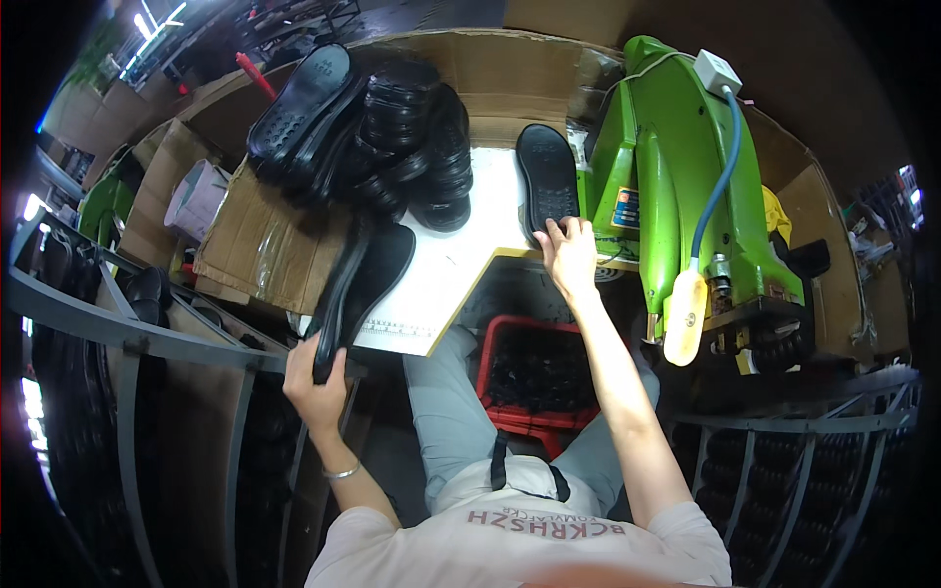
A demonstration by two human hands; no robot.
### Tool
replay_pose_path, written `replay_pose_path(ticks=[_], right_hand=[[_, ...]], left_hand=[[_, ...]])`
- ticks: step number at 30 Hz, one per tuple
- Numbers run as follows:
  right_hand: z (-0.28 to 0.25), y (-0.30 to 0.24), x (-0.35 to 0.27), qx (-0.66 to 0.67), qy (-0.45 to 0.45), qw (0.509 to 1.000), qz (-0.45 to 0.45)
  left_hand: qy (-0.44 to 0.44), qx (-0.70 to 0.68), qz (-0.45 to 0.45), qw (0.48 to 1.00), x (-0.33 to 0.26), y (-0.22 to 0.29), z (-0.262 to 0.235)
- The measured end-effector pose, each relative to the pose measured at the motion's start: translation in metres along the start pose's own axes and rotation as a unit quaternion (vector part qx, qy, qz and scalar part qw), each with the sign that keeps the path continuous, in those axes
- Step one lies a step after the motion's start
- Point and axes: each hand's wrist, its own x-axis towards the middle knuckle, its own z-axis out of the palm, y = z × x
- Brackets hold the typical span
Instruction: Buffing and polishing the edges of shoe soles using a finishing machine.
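Observation:
My left hand (316,387) grips the near end of a black shoe sole (387,265) at the left front edge of the white work surface (480,235). A second black sole seems to lie against it, though where one ends is hard to make out. On the right, my right hand (569,257) has its fingers closed on the near end of another shoe sole (547,176), which lies flat beside the green machine (676,167). Behind my left hand rises a heap of black soles (392,127).
Cardboard sheets (520,73) wall the table's back and left. A cream-coloured handle (686,318) hangs on a blue cable at the machine. Below, between my legs, stands a red bin (487,367) of black scraps. Grey metal racks (127,338) flank me on both sides.

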Motion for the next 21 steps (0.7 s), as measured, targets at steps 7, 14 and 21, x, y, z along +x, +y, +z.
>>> replay_pose_path(ticks=[7, 14, 21], right_hand=[[-0.061, -0.031, -0.061, 0.395, -0.002, 0.904, 0.161], [-0.152, -0.005, -0.179, 0.53, 0.228, 0.735, 0.355], [-0.211, 0.056, -0.171, 0.379, 0.281, 0.809, 0.35]], left_hand=[[-0.141, -0.298, -0.066, 0.942, -0.008, 0.065, 0.0], [-0.342, -0.478, -0.044, 0.808, -0.023, 0.135, 0.103], [-0.366, -0.523, 0.008, 0.77, -0.018, 0.208, 0.163]])
